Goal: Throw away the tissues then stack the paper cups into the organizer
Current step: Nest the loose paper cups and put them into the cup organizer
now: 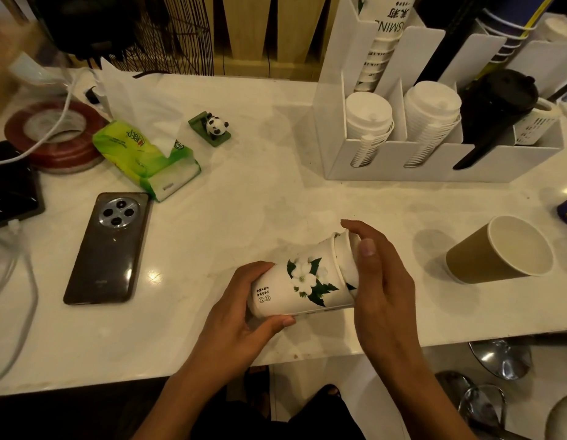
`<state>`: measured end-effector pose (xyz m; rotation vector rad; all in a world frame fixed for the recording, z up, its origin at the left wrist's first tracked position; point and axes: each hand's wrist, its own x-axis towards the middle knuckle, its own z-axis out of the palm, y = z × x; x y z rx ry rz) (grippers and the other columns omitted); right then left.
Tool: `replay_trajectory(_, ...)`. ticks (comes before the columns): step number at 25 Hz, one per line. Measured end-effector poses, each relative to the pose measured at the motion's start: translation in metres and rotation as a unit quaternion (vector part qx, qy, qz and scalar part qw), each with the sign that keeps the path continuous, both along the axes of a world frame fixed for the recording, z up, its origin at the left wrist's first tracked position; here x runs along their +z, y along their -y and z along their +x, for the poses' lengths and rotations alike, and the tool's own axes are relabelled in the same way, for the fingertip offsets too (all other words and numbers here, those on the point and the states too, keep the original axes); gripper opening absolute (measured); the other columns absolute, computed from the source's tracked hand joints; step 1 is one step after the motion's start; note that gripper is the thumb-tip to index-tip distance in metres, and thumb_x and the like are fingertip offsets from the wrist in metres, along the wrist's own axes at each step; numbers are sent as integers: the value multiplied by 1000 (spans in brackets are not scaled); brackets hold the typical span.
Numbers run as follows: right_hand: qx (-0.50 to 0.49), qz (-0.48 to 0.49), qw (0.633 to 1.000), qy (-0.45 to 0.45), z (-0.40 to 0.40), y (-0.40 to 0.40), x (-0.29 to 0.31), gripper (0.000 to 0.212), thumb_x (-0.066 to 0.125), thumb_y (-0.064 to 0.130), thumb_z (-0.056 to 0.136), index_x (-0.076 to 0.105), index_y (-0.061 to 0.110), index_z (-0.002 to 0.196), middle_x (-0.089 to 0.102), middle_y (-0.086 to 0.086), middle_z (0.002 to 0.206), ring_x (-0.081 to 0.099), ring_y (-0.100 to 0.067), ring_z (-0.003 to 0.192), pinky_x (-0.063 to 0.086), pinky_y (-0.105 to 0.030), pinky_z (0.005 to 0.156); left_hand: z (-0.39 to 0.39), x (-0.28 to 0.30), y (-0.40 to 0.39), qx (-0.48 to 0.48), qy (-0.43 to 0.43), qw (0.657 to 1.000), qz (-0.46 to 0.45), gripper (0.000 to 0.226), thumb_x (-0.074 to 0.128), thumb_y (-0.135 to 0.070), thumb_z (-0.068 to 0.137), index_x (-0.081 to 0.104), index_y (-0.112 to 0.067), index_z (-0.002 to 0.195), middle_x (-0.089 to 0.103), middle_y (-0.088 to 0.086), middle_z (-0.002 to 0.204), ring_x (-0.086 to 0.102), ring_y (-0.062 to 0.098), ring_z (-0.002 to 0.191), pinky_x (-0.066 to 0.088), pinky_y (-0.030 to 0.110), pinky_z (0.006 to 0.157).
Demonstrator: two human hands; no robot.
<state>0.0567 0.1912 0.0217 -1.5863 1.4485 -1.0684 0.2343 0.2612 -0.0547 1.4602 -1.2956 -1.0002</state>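
- A person's left hand (241,309) gripped the base of a white paper cup (303,282) held on its side just above the counter (244,201), fingers and thumb curled round it, apparently to steady it for nesting.
- The right hand (376,281) cupped the second cup (345,262), which sat partly inside the first one's mouth; its fingers curved round the rim end, seemingly pressing it home.
- The outer cup bore a white flower with dark green leaves and small printed characters.
- A brown paper cup (498,250) lay tipped on its side near the right hand, apart from it.
- The white organizer (434,160) stood at the back, already holding stacks of cups and lids.
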Motion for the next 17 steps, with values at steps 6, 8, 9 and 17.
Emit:
replay_trajectory(6,110,-59,984,-124,-4,16,24,42,55,61,86,52,53,127,55,25,123,51,8,116,37,-2,87,-15,-2,20,0,47,999,17,86,84,-59,62,35,-52,132,48,-31,128,54,-6,115,56,18,81)
replay_trajectory(8,132,-101,965,-204,-4,21,32,52,55,58,86,47,49,136,53,12,126,50,0,116,42,-9,86,-35,0,45,-13,36,999,19,87,80,-66,65,34,-51,136,50,-27,130,57,-4,115,56,20,86)
replay_trajectory(9,132,-119,952,-251,-2,23,36,55,54,60,85,46,47,138,52,7,128,50,-6,117,46,-17,86,-46,1,58,-8,43,999,15,81,74,-73,66,38,-51,135,53,-26,127,59,-4,111,58,24,85)
replay_trajectory(17,37,-111,903,-413,4,49,52,48,49,61,89,63,32,124,64,-9,122,60,-30,108,51,-39,80,-108,2,98,-8,97,995,-19,69,26,-88,81,42,-47,134,50,-32,115,48,-26,101,35,-7,72)
